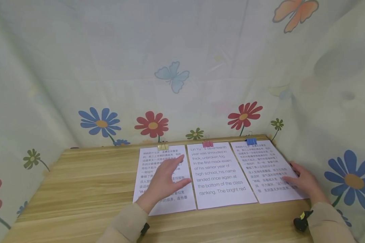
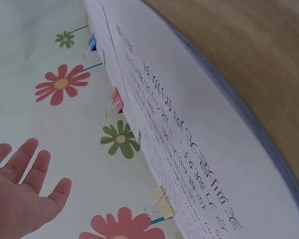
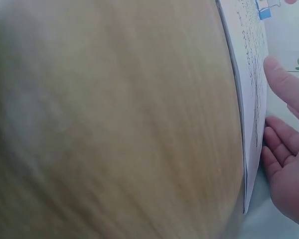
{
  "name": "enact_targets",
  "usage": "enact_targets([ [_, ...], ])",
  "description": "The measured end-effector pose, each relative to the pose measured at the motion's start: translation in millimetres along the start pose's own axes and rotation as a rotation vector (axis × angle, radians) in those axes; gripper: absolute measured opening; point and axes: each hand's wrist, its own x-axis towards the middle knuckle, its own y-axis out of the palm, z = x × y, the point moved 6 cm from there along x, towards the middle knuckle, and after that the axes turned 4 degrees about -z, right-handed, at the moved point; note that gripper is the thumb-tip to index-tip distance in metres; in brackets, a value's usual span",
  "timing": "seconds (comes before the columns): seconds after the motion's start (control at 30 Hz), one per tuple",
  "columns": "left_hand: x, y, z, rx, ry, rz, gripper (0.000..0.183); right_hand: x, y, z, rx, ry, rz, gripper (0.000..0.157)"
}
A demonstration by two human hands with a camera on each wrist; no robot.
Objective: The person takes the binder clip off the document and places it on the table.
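Three printed paper stacks lie side by side on the wooden table. The left stack (image 1: 171,206) carries a yellow binder clip (image 1: 163,147) on its top edge, the middle stack (image 1: 222,197) a pink binder clip (image 1: 208,144), the right stack (image 1: 255,168) a blue binder clip (image 1: 251,141). My left hand (image 1: 162,179) hovers over the left stack, fingers spread, holding nothing. At the right stack's outer edge is my right hand (image 1: 305,182), its thumb over the sheet and its fingers beside the edge. Whether those fingers touch the paper is hard to tell.
The wooden table (image 1: 88,189) extends left of the stacks and in front of them. A flowered curtain (image 1: 200,101) stands along the back and both sides, close to the right stack. A black strap device (image 1: 301,222) sits at my right wrist.
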Motion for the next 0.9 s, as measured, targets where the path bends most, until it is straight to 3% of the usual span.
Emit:
enact_targets([
  [0.33, 6.8, 12.5, 1.5, -0.036, 0.018, 0.025, 0.081, 8.4, 1.2, -5.6, -0.117, 0.032, -0.008, 0.097],
  [0.53, 10.9, 20.5, -2.1, -0.049, 0.013, 0.060, 0.081, 13.1, -1.4, -2.0, -0.207, 0.017, -0.007, 0.088],
  [0.73, 11.0, 27.0, -2.2, -0.045, -0.002, 0.092, 0.081, 16.6, -3.7, 2.6, -0.217, 0.020, 0.009, 0.078],
  [0.9, 11.0, 30.5, -2.2, -0.048, -0.007, 0.099, 0.081, 17.1, -4.8, 1.8, -0.225, 0.049, 0.023, 0.079],
])
